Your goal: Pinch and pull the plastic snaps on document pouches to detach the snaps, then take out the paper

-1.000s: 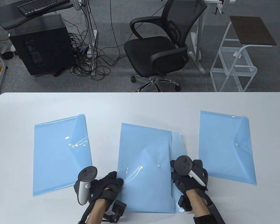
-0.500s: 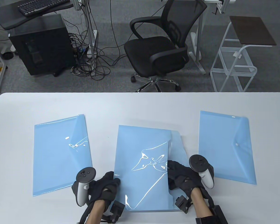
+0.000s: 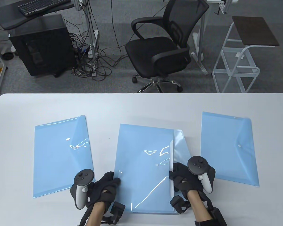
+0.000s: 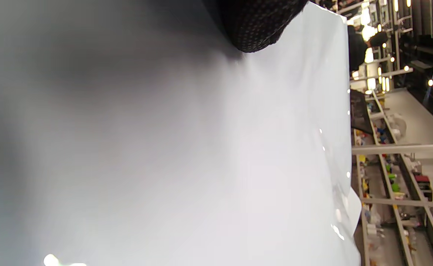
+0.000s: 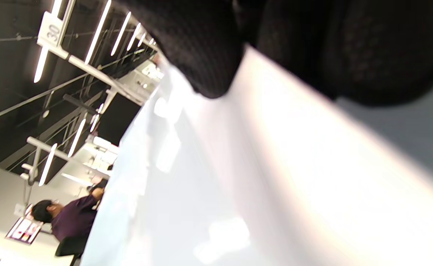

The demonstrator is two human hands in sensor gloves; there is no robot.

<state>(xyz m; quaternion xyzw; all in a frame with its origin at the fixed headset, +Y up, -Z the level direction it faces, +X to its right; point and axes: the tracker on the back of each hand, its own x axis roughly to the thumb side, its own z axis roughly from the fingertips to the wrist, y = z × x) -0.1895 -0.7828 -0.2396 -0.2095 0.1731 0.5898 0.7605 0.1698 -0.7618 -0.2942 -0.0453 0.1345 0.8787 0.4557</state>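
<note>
Three blue document pouches lie on the white table (image 3: pixel 141 106). The middle pouch (image 3: pixel 143 150) has its flap (image 3: pixel 181 143) folded out to the right, and its snap stud (image 3: pixel 157 165) shows on the front. A thin white strip of paper (image 3: pixel 171 153) sticks out along the pouch's right mouth. My left hand (image 3: pixel 114 182) grips the pouch's left edge with curled fingers. At the mouth, my right hand (image 3: pixel 175 173) pinches the paper edge. In the right wrist view, gloved fingertips (image 5: pixel 201 48) press on a white sheet (image 5: pixel 275 166).
The left pouch (image 3: pixel 61 153) lies with its flap open. The right pouch (image 3: pixel 228 148) is snapped closed at its stud (image 3: pixel 239 146). Beyond the table's far edge stand an office chair (image 3: pixel 162 47) and a white trolley (image 3: pixel 240 61).
My right hand left the flap and went to the pouch mouth. The pouch front bulged up, then settled flatter. A white paper edge has appeared at the right side.
</note>
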